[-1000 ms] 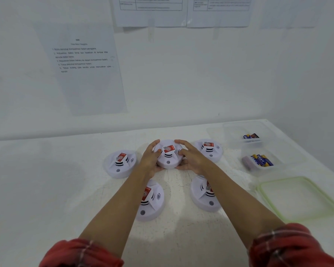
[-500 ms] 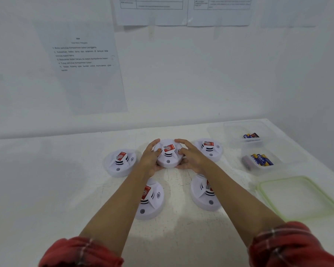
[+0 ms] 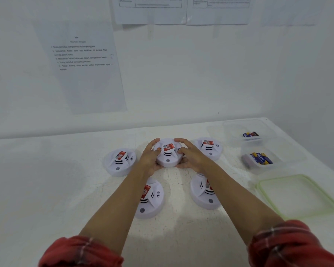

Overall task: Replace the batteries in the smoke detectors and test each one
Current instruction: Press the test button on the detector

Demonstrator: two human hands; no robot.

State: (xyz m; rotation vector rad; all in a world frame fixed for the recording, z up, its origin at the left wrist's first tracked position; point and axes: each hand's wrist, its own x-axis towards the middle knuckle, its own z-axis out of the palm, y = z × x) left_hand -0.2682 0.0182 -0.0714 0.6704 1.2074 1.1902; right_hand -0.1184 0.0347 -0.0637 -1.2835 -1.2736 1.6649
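Note:
Several round white smoke detectors with red labels lie on the white table [image 3: 46, 189]. The middle back detector [image 3: 168, 154] sits between my hands. My left hand [image 3: 149, 158] grips its left rim with curled fingers, and my right hand [image 3: 191, 157] grips its right rim. Other detectors lie at the left [image 3: 120, 161], at the back right [image 3: 208, 148], and near me under my forearms, one on the left [image 3: 149, 198] and one on the right [image 3: 203, 191]. Batteries lie in two clear containers at the right, the far one [image 3: 250, 134] and the nearer one [image 3: 259, 158].
A clear lid with a green rim [image 3: 297, 195] lies at the table's right edge. Printed instruction sheets [image 3: 85, 60] hang on the white wall behind the table. A side wall stands close on the right.
Both hands stay on the middle back detector; it and the hands have barely shifted.

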